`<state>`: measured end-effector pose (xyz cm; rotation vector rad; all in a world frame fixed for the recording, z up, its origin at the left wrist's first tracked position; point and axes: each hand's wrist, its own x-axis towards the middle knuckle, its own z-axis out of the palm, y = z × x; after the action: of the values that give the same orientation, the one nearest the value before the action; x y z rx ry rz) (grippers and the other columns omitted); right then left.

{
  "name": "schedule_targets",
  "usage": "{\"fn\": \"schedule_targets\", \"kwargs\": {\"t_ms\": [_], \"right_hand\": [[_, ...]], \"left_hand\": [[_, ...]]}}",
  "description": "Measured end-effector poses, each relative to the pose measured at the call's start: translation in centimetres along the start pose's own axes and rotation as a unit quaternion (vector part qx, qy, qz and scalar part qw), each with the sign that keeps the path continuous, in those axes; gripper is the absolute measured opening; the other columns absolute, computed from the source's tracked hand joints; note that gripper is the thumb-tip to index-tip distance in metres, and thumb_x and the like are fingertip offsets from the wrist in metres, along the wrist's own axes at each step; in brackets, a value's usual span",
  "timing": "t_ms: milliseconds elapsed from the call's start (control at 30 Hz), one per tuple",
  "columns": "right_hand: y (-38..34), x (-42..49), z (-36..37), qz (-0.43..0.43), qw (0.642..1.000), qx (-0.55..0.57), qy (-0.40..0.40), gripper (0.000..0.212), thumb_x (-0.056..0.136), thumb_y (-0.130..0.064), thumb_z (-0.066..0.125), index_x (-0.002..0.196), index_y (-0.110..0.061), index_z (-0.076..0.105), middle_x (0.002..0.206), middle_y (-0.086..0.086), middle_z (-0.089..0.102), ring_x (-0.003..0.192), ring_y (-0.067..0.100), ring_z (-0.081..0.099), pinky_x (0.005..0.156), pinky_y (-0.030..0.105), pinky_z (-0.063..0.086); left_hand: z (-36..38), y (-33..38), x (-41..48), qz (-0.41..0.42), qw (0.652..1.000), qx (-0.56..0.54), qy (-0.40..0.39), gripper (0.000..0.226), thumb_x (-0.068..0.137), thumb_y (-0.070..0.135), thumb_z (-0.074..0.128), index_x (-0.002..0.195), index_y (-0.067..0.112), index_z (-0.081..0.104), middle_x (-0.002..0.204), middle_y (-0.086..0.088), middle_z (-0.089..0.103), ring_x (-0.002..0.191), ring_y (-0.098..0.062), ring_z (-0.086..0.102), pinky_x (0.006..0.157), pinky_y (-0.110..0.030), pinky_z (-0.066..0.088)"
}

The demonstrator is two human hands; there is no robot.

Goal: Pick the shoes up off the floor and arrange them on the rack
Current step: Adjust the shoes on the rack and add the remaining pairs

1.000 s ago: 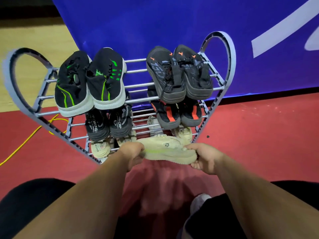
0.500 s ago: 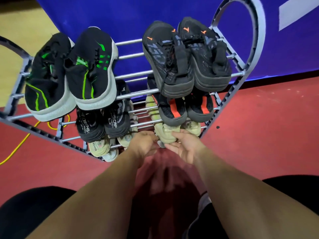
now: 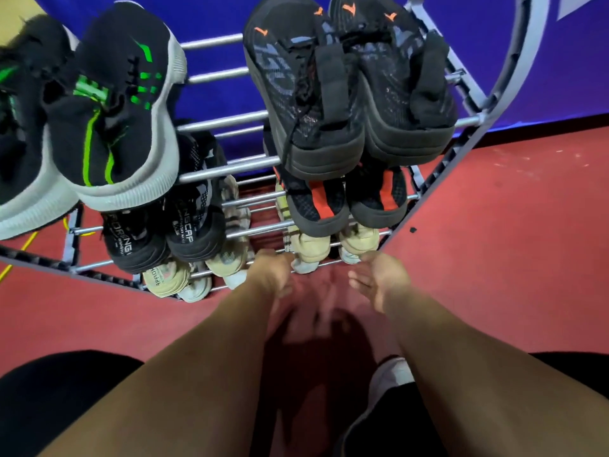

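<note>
Shoes are seen on all three tiers of a heart-shaped rack (image 3: pixel 211 41), heels toward the viewer. On the bottom tier, the right beige pair (image 3: pixel 309 249) and the left beige pair (image 3: pixel 168 278) are lodged. The black-and-red pair (image 3: pixel 375 206) and the lettered black pair (image 3: pixel 194 232) are set on the middle tier. The orange-marked pair (image 3: pixel 296 127) and the green-striped pair (image 3: pixel 112 127) are laid on top.

The left hand (image 3: pixel 273 275) is held just beside a heel of the right beige pair, loosely curled and blurred. Whether anything is touched or gripped cannot be told. The right hand (image 3: pixel 379 282) is relaxed and spread, with nothing in it.

No loose shoe is seen on the red floor (image 3: pixel 494 258). Only a pale shoe (image 3: pixel 392 374) shows by the person's leg, probably worn. The task is judged finished or nearly so, with perhaps a last nudge left. A blue banner (image 3: pixel 560 77) hangs behind.
</note>
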<state>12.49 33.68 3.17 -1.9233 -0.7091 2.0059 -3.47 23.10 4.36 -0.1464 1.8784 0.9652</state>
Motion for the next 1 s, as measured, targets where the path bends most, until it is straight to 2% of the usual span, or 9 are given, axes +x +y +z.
{"fn": "schedule_targets", "kwargs": {"t_ms": [67,133,267,400,500,633,767,900,1000], "right_hand": [[-0.4,0.4,-0.5,-0.029,0.999,0.025,0.002,0.030,0.097,-0.020,0.058,0.125,-0.009,0.057,0.113,0.015,0.065,0.083,0.025,0.068,0.072,0.037,0.060],[-0.8,0.9,-0.6,-0.063,0.998,0.025,0.007,0.032,0.097,-0.028,0.063,0.124,-0.016,0.049,0.109,0.012,0.065,0.085,0.028,0.069,0.082,0.043,0.061],[-1.0,1.2,-0.2,-0.102,0.995,-0.017,-0.003,0.033,0.100,-0.029,0.062,0.126,-0.035,0.041,0.100,0.003,0.069,0.084,0.029,0.070,0.082,0.044,0.062],[-0.6,1.7,0.1,-0.119,0.991,-0.063,-0.004,0.037,0.103,-0.017,0.056,0.127,-0.042,0.044,0.103,0.004,0.072,0.074,0.024,0.068,0.064,0.036,0.061],[-0.7,1.9,0.1,-0.121,0.991,-0.060,-0.001,0.039,0.102,-0.013,0.056,0.133,-0.036,0.049,0.105,0.007,0.073,0.070,0.023,0.066,0.058,0.032,0.058],[-0.6,1.7,0.1,-0.124,0.990,-0.065,-0.004,0.042,0.100,-0.009,0.058,0.134,-0.033,0.051,0.102,0.008,0.072,0.058,0.018,0.061,0.052,0.029,0.055],[-0.6,1.7,-0.1,-0.128,0.989,-0.072,-0.009,0.047,0.099,-0.010,0.061,0.138,-0.033,0.051,0.105,0.008,0.073,0.056,0.017,0.058,0.052,0.030,0.054],[-0.7,1.3,-0.1,-0.126,0.990,-0.069,-0.008,0.053,0.098,-0.010,0.062,0.141,-0.037,0.047,0.108,0.008,0.073,0.065,0.022,0.062,0.059,0.034,0.057],[-0.3,0.6,0.5,-0.095,0.993,-0.064,0.019,0.047,0.094,-0.011,0.065,0.136,-0.021,0.047,0.094,0.007,0.069,0.071,0.026,0.066,0.061,0.036,0.058]], "left_hand": [[0.6,0.0,0.1,-0.003,1.000,-0.031,-0.002,0.036,0.095,0.032,0.064,0.127,0.029,0.046,0.105,0.000,0.065,0.102,-0.034,0.070,0.085,-0.047,0.062],[1.3,0.0,0.2,0.004,0.999,-0.043,-0.015,0.049,0.096,0.035,0.064,0.140,0.032,0.044,0.110,0.001,0.067,0.095,-0.029,0.072,0.078,-0.041,0.063],[2.4,-0.2,0.5,0.011,0.997,-0.062,-0.035,0.057,0.099,0.023,0.063,0.149,0.033,0.039,0.119,-0.002,0.068,0.089,-0.021,0.073,0.069,-0.033,0.062],[3.5,0.0,0.6,0.013,0.995,-0.089,-0.035,0.056,0.099,0.006,0.059,0.146,0.029,0.040,0.115,-0.007,0.071,0.101,-0.024,0.073,0.078,-0.034,0.063],[3.7,0.2,0.8,0.011,0.995,-0.099,-0.027,0.050,0.099,0.004,0.057,0.142,0.025,0.043,0.107,-0.010,0.073,0.101,-0.026,0.074,0.076,-0.033,0.063],[4.2,0.1,0.5,0.013,0.993,-0.108,-0.053,0.054,0.098,0.002,0.059,0.144,0.024,0.041,0.115,-0.016,0.072,0.093,-0.026,0.074,0.068,-0.032,0.061],[4.7,-0.2,0.4,0.015,0.993,-0.104,-0.052,0.059,0.099,0.004,0.061,0.148,0.028,0.040,0.114,-0.014,0.072,0.091,-0.025,0.073,0.070,-0.033,0.061],[4.4,0.0,-0.1,0.015,0.994,-0.086,-0.060,0.055,0.098,0.009,0.064,0.144,0.031,0.044,0.116,-0.008,0.070,0.093,-0.024,0.073,0.074,-0.035,0.061],[3.5,0.5,-1.3,0.019,0.996,-0.038,-0.078,0.041,0.097,0.018,0.067,0.129,0.036,0.047,0.114,-0.004,0.070,0.098,-0.026,0.072,0.083,-0.040,0.062]]}}
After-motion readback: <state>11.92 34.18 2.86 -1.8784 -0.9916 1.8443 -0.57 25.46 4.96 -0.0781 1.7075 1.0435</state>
